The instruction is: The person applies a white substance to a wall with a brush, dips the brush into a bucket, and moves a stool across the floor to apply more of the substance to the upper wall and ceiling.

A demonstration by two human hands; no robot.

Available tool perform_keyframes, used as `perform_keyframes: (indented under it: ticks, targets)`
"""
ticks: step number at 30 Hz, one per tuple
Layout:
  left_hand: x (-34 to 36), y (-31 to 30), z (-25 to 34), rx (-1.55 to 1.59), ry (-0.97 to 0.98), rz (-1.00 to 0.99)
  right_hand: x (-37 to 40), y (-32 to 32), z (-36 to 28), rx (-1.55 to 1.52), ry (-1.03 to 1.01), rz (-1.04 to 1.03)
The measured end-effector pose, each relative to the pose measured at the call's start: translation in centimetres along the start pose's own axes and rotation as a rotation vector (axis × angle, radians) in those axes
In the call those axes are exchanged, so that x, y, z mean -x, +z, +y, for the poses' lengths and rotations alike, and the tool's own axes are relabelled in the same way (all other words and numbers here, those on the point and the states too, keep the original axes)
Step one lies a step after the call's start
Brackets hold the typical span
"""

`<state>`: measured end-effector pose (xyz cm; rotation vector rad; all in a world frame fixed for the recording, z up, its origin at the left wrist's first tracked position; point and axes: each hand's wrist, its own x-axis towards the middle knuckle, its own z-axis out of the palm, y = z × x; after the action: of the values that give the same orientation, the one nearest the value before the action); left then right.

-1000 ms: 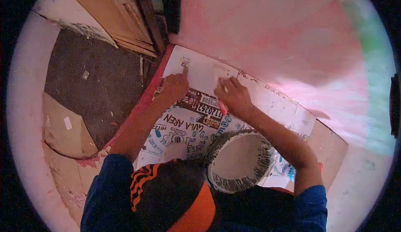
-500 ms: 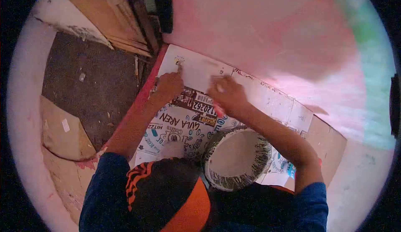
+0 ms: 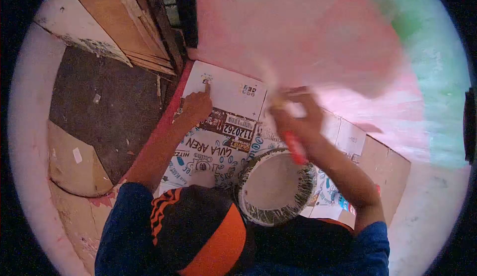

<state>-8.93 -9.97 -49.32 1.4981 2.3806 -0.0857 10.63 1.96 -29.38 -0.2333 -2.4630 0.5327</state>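
Note:
My left hand (image 3: 198,104) rests on the white printed cardboard (image 3: 223,90), index finger stretched out on it and the other fingers curled, holding nothing. My right hand (image 3: 303,122) is closed round a paintbrush with a red handle (image 3: 294,147). Its bristle end is smeared by motion near the pink wall's foot. Below the right hand stands a round paint container (image 3: 307,189), its dark inner side streaked with white paint, a pale layer inside.
The pink wall (image 3: 278,28) rises along the cardboard's far edge, turning green and white at the right. A wooden door frame (image 3: 159,42) and dark floor (image 3: 129,107) are at the left. Black-and-orange cloth (image 3: 213,241) lies low in front of me.
My right hand has moved right and turned, lifting the brush off the cardboard's far part. My left hand stays on the cardboard, and the view has shifted slightly.

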Motion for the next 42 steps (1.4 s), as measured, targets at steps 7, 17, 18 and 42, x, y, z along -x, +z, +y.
perform_keyframes:
  ticks: [7, 17, 18, 42]
  targets:
    - [-0.1, 0.1, 0.1, 0.031, -0.021, 0.002, 4.6, 13.4, 7.3, 0.219, -0.242, -0.496]
    - [-0.6, 0.5, -0.2, 0.07, -0.013, -0.051, -3.8, -7.9, 2.3, 0.054, 0.191, 0.313]
    - [-0.2, -0.1, -0.2, 0.063, -0.007, -0.049, -3.2, -8.9, 2.8, 0.282, 0.008, 0.297]
    - [10.8, -5.1, -4.8, 0.609, 0.117, 0.214, -5.0, -2.0, 3.4, 0.453, -0.064, -0.414]
